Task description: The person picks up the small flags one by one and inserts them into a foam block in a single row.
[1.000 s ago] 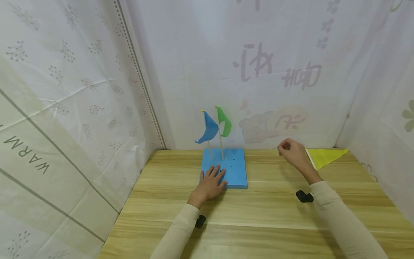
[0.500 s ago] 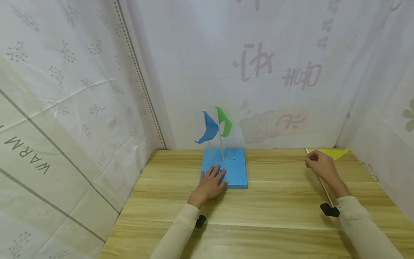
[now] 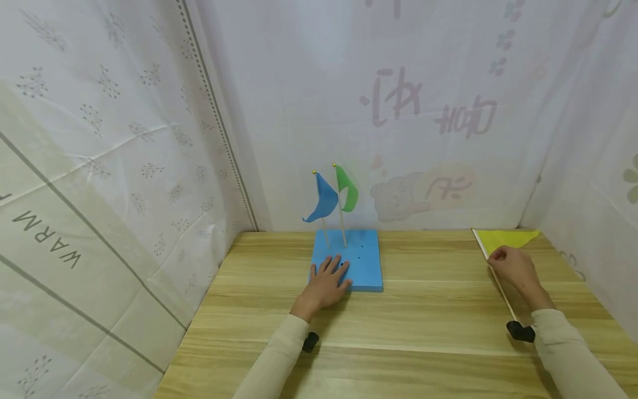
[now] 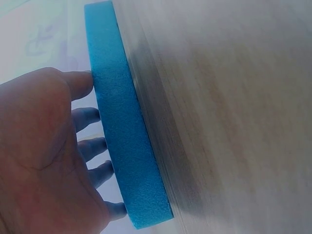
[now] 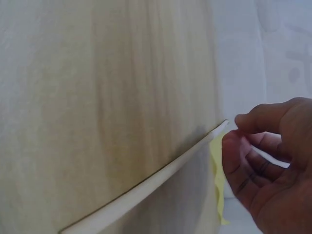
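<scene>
A blue foam board (image 3: pixel 366 271) lies on the wooden table, and my left hand (image 3: pixel 323 288) rests on its front left part with spread fingers. In the left wrist view, the fingertips touch the face of the board (image 4: pixel 122 122). A blue flag (image 3: pixel 324 200) and a green flag (image 3: pixel 349 194) stand upright in it on thin sticks. At the right lies a yellow flag (image 3: pixel 503 238) on a wooden stick. My right hand (image 3: pixel 515 271) is over that stick, thumb and fingertips loosely curled near each other. In the right wrist view, the stick (image 5: pixel 156 180) appears just beside the fingertips.
Several small holes show in the board's bare surface. Printed white curtains (image 3: pixel 299 111) hang behind and at both sides of the wooden table (image 3: pixel 413 316). A black wrist device (image 3: pixel 520 331) sits at my right wrist, another (image 3: pixel 310 342) at my left.
My right hand has moved right and toward me, from left of the yellow flag to over its stick. My left hand stays on the board. Both standing flags are unmoved.
</scene>
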Demonstrator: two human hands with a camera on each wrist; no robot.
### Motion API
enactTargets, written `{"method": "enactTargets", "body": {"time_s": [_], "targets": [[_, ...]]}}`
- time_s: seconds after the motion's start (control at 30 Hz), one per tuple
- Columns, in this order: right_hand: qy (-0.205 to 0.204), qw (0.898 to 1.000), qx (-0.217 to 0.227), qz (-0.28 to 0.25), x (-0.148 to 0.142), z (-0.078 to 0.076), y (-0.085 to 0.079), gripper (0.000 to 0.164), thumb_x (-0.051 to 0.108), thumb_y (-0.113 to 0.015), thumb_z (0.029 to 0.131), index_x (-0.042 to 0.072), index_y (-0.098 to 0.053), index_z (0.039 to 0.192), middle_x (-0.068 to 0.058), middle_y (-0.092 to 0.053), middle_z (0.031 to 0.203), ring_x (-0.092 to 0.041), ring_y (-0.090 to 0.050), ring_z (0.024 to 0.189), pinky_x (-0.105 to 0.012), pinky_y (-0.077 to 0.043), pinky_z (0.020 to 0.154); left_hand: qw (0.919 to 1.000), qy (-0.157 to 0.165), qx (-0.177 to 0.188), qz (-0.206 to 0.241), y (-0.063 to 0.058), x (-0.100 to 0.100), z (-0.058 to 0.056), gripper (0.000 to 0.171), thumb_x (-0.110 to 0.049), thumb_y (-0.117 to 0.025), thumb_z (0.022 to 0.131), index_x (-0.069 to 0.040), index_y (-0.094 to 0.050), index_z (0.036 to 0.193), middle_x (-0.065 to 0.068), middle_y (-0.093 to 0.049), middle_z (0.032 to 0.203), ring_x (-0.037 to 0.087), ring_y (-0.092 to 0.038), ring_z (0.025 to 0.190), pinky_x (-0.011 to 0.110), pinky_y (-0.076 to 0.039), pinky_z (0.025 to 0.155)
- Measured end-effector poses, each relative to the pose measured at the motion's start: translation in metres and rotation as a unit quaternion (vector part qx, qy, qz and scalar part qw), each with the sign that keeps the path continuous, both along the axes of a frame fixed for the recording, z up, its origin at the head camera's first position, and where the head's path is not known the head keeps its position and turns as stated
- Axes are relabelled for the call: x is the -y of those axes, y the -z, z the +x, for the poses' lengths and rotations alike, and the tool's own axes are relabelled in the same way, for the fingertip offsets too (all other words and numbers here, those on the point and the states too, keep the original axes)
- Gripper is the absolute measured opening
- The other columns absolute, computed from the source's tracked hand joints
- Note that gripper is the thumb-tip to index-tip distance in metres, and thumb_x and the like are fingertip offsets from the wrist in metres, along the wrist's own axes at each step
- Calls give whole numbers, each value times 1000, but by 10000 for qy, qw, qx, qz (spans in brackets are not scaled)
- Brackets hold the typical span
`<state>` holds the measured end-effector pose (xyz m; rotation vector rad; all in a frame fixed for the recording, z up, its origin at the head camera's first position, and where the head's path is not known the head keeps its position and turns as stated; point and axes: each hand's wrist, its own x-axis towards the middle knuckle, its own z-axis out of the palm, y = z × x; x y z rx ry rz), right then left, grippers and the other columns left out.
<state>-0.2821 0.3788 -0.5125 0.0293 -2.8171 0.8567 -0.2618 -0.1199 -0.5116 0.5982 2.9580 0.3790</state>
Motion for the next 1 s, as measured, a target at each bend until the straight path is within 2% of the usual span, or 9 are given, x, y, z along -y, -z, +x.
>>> {"method": "enactTargets", "body": {"time_s": [0.1, 0.23, 0.37, 0.47, 0.53, 0.63, 0.8, 1.0], "targets": [[20, 9994, 330, 106, -6, 1, 2, 27, 14, -69, 98, -13, -70, 96, -27, -72, 89, -39, -68, 80, -37, -50, 64, 10000, 3, -32, -2, -1, 0, 0, 61, -47, -45, 115, -20, -37, 169, 9, -25, 178, 37, -22, 165, 72, -19, 129], [68, 9968, 761, 230, -11, 0, 4, 30, 19, -70, 96, -11, -73, 95, -23, -72, 87, -37, -66, 81, -37, -49, 64, 10000, 9, -77, -37, -2, -1, -1, 60, -46, -46, 114, -19, -38, 168, 10, -26, 178, 38, -23, 164, 73, -20, 128], [121, 9944, 1013, 258, -11, 0, 8, 29, 22, -69, 94, 0, -70, 76, -9, -64, 71, -26, -57, 70, -33, -43, 60, 10000, 0, -53, -35, -2, -1, 0, 60, -46, -46, 114, -19, -38, 168, 9, -26, 178, 38, -23, 164, 73, -20, 128], [112, 9930, 1150, 251, -9, 1, 11, 35, 23, -66, 92, 11, -58, 60, 2, -51, 59, -20, -49, 61, -32, -37, 55, 10000, -1, -23, -49, -1, 0, 0, 61, -46, -46, 114, -20, -37, 168, 9, -25, 178, 37, -22, 165, 73, -19, 128], [81, 9923, 1210, 250, -7, 0, 12, 38, 22, -63, 90, 15, -53, 55, 5, -45, 54, -19, -46, 57, -31, -35, 52, 10000, -1, -24, -69, 0, 0, -1, 61, -46, -46, 114, -20, -37, 168, 9, -25, 178, 37, -22, 165, 72, -19, 128], [72, 9910, 1303, 310, -6, 0, 9, 37, 20, -61, 88, 16, -48, 53, 5, -43, 53, -19, -44, 55, -31, -34, 51, 10000, -9, -28, -93, 1, 0, -1, 61, -47, -46, 114, -20, -37, 168, 9, -26, 178, 37, -22, 165, 72, -19, 128], [138, 9882, 1445, 491, -4, -1, 1, 36, 21, -62, 87, 16, -44, 57, -3, -46, 61, -24, -46, 62, -33, -36, 54, 9999, 1, -7, -115, -1, -1, -1, 61, -47, -46, 114, -21, -37, 169, 9, -25, 178, 37, -22, 165, 72, -19, 129], [-14, 9861, 1597, 468, -5, -2, -3, 31, 19, -67, 85, 11, -53, 58, -2, -55, 56, -21, -55, 58, -31, -41, 55, 9999, -13, 42, -98, -2, -1, -1, 61, -47, -46, 114, -20, -36, 169, 9, -24, 178, 37, -21, 165, 72, -18, 129]]}}
